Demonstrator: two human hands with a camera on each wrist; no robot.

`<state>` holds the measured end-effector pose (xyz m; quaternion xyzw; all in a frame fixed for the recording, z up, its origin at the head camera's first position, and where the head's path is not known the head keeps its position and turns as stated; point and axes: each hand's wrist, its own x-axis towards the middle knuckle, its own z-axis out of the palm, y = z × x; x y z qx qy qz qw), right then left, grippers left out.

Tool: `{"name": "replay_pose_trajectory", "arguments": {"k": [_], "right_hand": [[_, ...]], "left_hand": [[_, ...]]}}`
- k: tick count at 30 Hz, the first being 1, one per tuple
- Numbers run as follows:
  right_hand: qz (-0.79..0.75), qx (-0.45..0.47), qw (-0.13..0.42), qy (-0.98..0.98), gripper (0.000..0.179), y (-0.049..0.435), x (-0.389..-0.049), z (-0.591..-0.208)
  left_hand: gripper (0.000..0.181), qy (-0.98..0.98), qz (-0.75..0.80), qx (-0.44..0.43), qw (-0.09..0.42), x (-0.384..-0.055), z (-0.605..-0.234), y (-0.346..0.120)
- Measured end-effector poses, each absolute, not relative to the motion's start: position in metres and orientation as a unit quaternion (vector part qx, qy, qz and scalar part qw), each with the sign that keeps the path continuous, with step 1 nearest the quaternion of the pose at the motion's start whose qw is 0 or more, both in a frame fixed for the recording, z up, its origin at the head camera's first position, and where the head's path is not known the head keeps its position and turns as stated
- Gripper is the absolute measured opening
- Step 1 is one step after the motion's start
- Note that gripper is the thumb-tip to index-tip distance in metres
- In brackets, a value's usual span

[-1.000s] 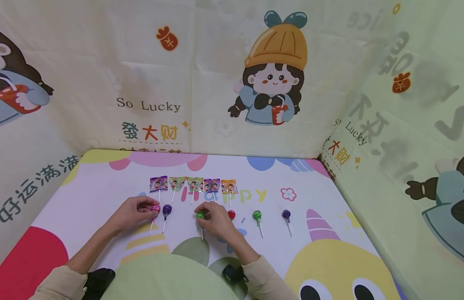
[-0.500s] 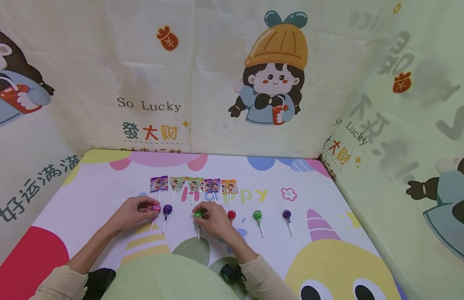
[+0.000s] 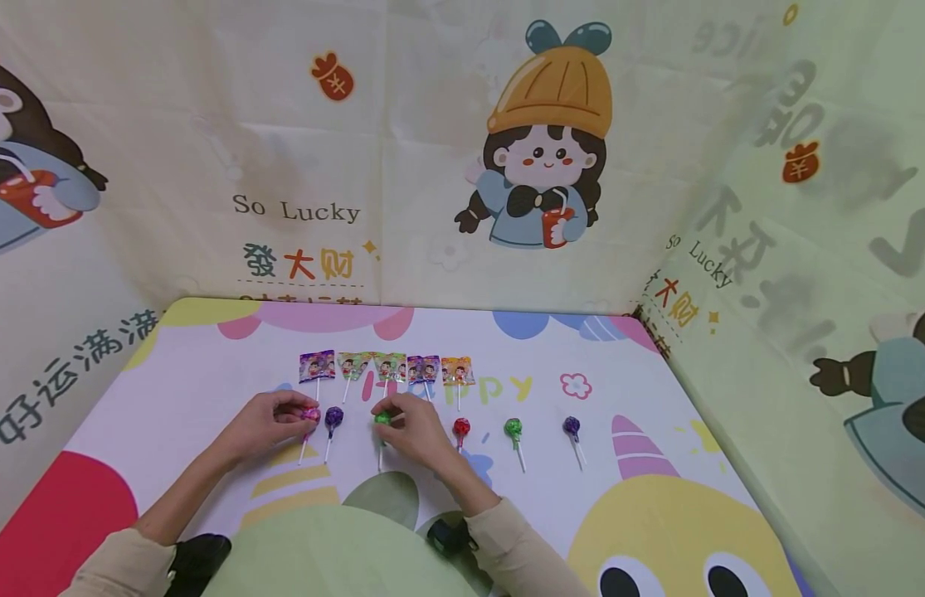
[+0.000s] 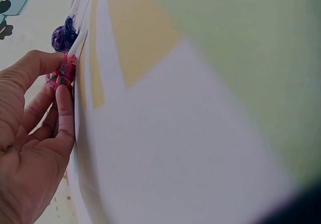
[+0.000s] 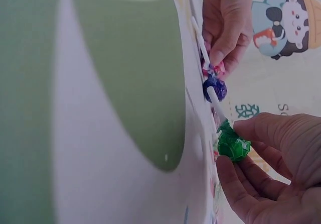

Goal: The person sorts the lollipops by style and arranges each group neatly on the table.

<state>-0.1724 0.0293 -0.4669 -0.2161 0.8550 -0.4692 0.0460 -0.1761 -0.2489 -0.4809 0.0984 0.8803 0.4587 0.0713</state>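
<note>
My left hand (image 3: 266, 424) pinches a pink lollipop (image 4: 63, 72) by its wrapped head, the white stick pointing toward me. Just right of it lies a purple lollipop (image 3: 333, 419), apart from my fingers. My right hand (image 3: 417, 431) holds a green lollipop (image 5: 233, 144) between thumb and fingers, its stick also pointing toward me. In the head view this green one is right of the purple one, with a gap between them. To the right of my right hand lies a red lollipop (image 3: 461, 428), its stick partly hidden by the wrist.
Behind the hands runs a row of flat-bagged lollipops, from a purple packet (image 3: 316, 366) to an orange packet (image 3: 457, 371). Farther right lie another green lollipop (image 3: 513, 429) and a dark purple lollipop (image 3: 571, 428). A printed cloth (image 3: 417, 166) hangs behind the table (image 3: 186, 365).
My right hand has moved left with the green lollipop, closer to the purple one, uncovering more of the red lollipop. My left hand has stayed in place on the pink one.
</note>
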Motion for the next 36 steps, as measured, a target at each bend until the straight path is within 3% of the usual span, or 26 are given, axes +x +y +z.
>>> {"name": "replay_pose_trajectory", "arguments": {"k": [36], "right_hand": [[-0.43,-0.218,0.043,0.875,0.015,-0.01,-0.193,-0.474]], "left_hand": [[0.036,0.881,0.458,0.089,0.076,-0.177,-0.481,-0.248]]}}
